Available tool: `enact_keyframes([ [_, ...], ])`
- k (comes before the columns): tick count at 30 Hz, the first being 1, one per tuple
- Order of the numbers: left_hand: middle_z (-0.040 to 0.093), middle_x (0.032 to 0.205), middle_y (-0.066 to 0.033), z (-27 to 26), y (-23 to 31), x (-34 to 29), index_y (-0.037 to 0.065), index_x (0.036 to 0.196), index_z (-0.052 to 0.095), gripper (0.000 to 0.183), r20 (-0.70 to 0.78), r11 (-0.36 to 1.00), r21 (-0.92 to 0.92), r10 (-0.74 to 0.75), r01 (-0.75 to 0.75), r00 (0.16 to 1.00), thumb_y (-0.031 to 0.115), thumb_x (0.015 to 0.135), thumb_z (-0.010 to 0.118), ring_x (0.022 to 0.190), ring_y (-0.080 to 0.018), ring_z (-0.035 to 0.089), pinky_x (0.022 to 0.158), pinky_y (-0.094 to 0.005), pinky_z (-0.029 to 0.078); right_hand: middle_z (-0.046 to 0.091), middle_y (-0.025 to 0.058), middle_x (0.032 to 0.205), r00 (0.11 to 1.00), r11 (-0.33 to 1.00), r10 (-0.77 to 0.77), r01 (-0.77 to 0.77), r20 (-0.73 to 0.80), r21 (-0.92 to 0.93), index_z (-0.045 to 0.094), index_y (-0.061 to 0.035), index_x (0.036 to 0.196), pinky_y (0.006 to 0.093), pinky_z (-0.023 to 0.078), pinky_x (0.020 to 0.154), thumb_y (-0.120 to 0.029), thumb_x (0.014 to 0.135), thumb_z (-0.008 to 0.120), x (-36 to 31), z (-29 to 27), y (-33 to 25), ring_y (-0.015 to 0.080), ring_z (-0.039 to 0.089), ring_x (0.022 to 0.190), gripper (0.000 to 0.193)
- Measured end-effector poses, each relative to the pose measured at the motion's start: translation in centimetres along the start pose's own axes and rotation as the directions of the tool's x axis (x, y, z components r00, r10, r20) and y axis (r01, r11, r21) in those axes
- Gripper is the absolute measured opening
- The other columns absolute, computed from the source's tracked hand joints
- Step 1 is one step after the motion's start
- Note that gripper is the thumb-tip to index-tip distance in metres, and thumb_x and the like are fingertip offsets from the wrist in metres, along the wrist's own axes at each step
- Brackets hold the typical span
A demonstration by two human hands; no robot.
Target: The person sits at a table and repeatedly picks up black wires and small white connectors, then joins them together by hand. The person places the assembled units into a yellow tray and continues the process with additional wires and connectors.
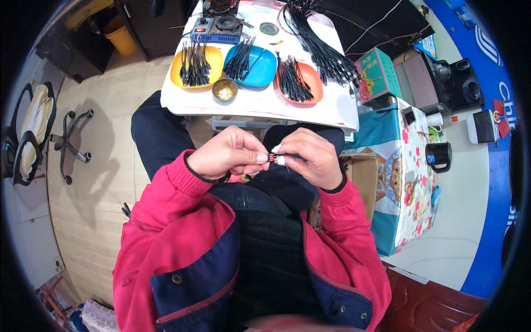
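My left hand [229, 152] and my right hand [310, 155] meet above my lap, fingertips pinched together on a small dark wire piece [271, 158] with a reddish end. White tape or finger covers wrap two fingertips of my right hand. Both hands are well short of the white table [260, 102] ahead, where a yellow plate [178, 61], a blue plate [263, 69] and an orange plate [315, 80] each hold several short black wires.
A small brass bowl [224, 89] sits at the table's near edge; a long bundle of black cables [321, 44] and a small heater unit [218, 27] lie behind. A floral-covered side table [406, 182] with a black mug [440, 156] stands right; office chair base [69, 144] left.
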State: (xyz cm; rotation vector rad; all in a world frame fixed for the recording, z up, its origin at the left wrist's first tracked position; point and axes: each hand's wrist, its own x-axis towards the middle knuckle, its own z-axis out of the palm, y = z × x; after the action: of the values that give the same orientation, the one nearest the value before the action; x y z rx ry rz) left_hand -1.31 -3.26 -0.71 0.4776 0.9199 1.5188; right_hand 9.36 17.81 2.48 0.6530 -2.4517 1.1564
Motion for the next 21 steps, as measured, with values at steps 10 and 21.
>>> enact_keyframes([
  [10,0.061,0.064,-0.0093,2.1,-0.6,0.0,-0.003,0.094,0.066,0.011,0.049,0.405,0.836,0.617,-0.370,0.786,0.007,0.088,0.064,0.059,-0.0201,0.063,0.056,-0.0337,0.050,0.063,0.0072,0.086,0.990,0.971,0.144,-0.141,0.002,0.193,0.063,-0.0005,0.090,0.0302,0.048,0.068,-0.001,0.078,0.070,-1.1,0.3,0.7,0.0202,0.061,0.076,0.013],
  [21,0.066,0.071,-0.0155,3.3,-0.6,-0.6,-0.002,0.094,0.069,0.010,-0.032,0.383,0.861,0.696,-0.333,0.718,0.004,0.087,0.066,0.061,-0.0216,0.067,0.056,-0.0306,0.050,0.062,0.0059,0.091,0.909,0.883,0.396,-0.339,-0.130,0.325,0.062,0.0011,0.107,0.0276,0.049,0.075,-0.002,0.083,0.071,-2.8,1.7,-0.3,0.0158,0.061,0.085,0.026],
])
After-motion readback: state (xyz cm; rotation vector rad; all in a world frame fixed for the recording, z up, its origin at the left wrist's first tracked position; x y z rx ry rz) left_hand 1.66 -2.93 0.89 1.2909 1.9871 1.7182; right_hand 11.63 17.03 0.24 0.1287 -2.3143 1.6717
